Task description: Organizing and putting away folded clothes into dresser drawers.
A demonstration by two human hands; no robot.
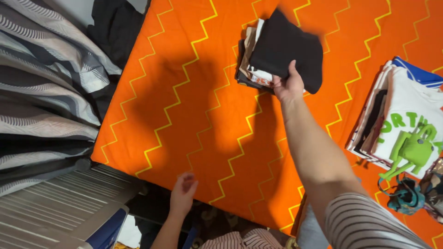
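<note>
My right hand (288,85) reaches far across an orange bedsheet with yellow zigzag lines (184,106) and grips a folded black garment (286,48) by its near edge. The black garment lies on top of a small stack of folded clothes (251,62) at the far middle of the bed. My left hand (182,193) hangs low at the near edge of the bed, fingers loosely curled, holding nothing.
A second stack of folded shirts (406,120), topped by a white one with green print, lies at the right. Grey striped curtains (41,83) hang at the left. A dark garment (115,25) lies at the far left corner. A ridged grey surface (55,207) sits bottom left.
</note>
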